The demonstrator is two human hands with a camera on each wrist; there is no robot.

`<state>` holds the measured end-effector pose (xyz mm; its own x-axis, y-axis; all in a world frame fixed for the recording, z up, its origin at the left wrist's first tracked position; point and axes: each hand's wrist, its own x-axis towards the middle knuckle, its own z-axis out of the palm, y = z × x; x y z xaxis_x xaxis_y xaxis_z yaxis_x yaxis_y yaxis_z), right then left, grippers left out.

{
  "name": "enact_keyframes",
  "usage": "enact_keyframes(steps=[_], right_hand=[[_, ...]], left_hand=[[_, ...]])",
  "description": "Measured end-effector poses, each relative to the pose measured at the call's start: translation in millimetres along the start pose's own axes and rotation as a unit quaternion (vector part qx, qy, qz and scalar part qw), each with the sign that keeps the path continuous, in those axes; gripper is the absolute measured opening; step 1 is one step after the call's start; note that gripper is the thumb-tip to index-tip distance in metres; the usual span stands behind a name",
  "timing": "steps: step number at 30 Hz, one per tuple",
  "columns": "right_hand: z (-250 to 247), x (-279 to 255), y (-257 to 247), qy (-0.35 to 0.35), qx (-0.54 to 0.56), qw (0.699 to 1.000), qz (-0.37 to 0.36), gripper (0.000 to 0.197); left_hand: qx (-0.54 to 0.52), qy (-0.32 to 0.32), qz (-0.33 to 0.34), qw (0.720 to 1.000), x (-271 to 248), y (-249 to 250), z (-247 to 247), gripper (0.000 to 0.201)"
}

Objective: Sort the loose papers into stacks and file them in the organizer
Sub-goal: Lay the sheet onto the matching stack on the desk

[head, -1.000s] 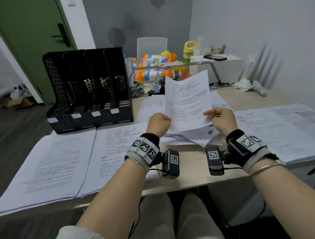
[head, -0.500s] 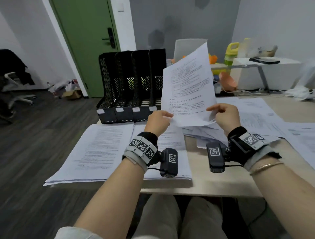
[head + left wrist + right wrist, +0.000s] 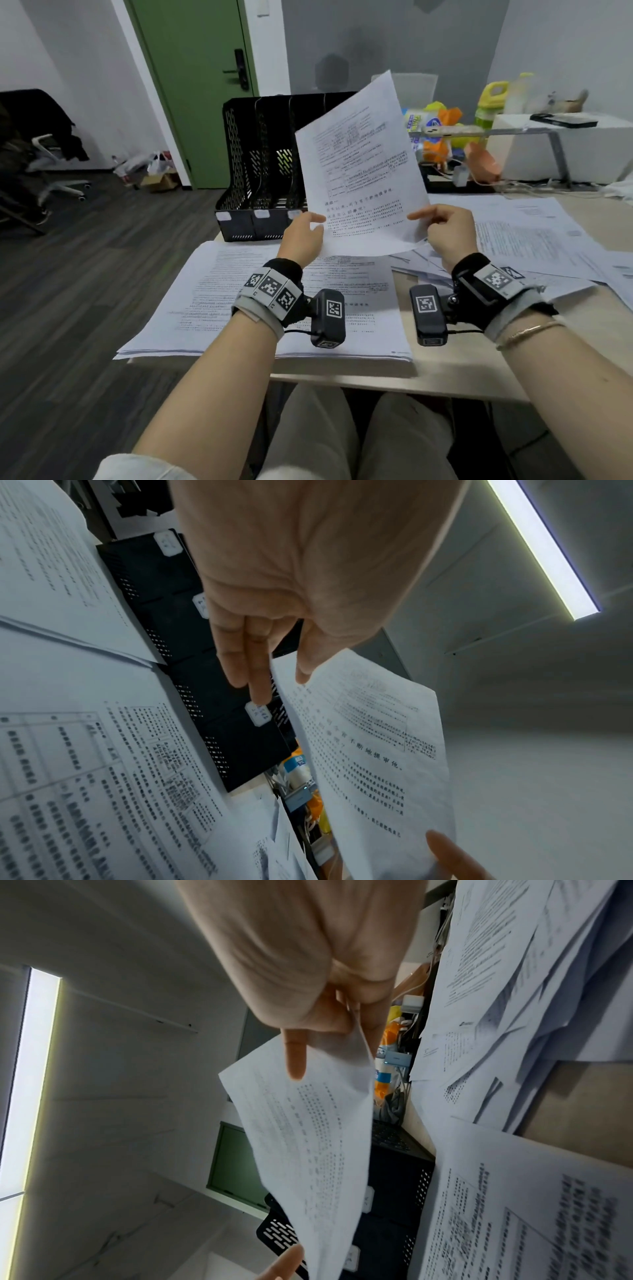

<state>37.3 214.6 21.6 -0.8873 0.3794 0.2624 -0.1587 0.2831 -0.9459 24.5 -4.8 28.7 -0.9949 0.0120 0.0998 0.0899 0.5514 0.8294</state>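
Note:
I hold one printed sheet [image 3: 359, 171] upright above the desk, tilted a little to the right. My left hand [image 3: 303, 233] pinches its lower left edge, thumb on the front; the thumb [image 3: 304, 666] lies on the sheet [image 3: 369, 745] with the fingers [image 3: 246, 669] behind. My right hand [image 3: 445, 229] pinches the lower right edge, its thumb [image 3: 294, 1056] pressed on the sheet [image 3: 308, 1137]. The black mesh organizer [image 3: 270, 164] stands behind the sheet at the desk's back left. Two sorted stacks [image 3: 246, 294] lie side by side under my left wrist.
Loose papers [image 3: 534, 236] are spread over the right half of the desk. Snack bags, bottles and a white box [image 3: 555, 147] crowd the back right. The desk's left edge drops to the floor, with an office chair [image 3: 37, 157] and a green door [image 3: 191, 85] beyond.
Both hands have lifted the sheet off the loose pile and carried it left, in front of the organizer. The head view has swung left too.

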Motion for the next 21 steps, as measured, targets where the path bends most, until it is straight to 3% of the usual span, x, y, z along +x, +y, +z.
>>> enact_keyframes(steps=[6, 12, 18, 21], right_hand=[[0.1, -4.5, 1.0, 0.017, -0.006, 1.000, 0.005, 0.055], [2.0, -6.6, 5.1, -0.044, -0.020, 0.999, 0.004, 0.034], [13.0, -15.9, -2.9, -0.121, -0.038, 0.991, 0.034, 0.061], [16.0, -19.7, -6.0, -0.153, -0.044, 0.987, 0.036, 0.064]], left_hand=[[0.029, -0.029, 0.027, 0.999, -7.7, 7.8, -6.6, 0.052], [-0.002, -0.005, 0.009, 1.000, -15.7, -10.8, -15.4, 0.059], [-0.050, 0.041, -0.002, 0.998, -28.2, -28.1, -29.4, 0.051], [-0.046, 0.065, -0.005, 0.997, -33.8, -36.8, -40.2, 0.040]])
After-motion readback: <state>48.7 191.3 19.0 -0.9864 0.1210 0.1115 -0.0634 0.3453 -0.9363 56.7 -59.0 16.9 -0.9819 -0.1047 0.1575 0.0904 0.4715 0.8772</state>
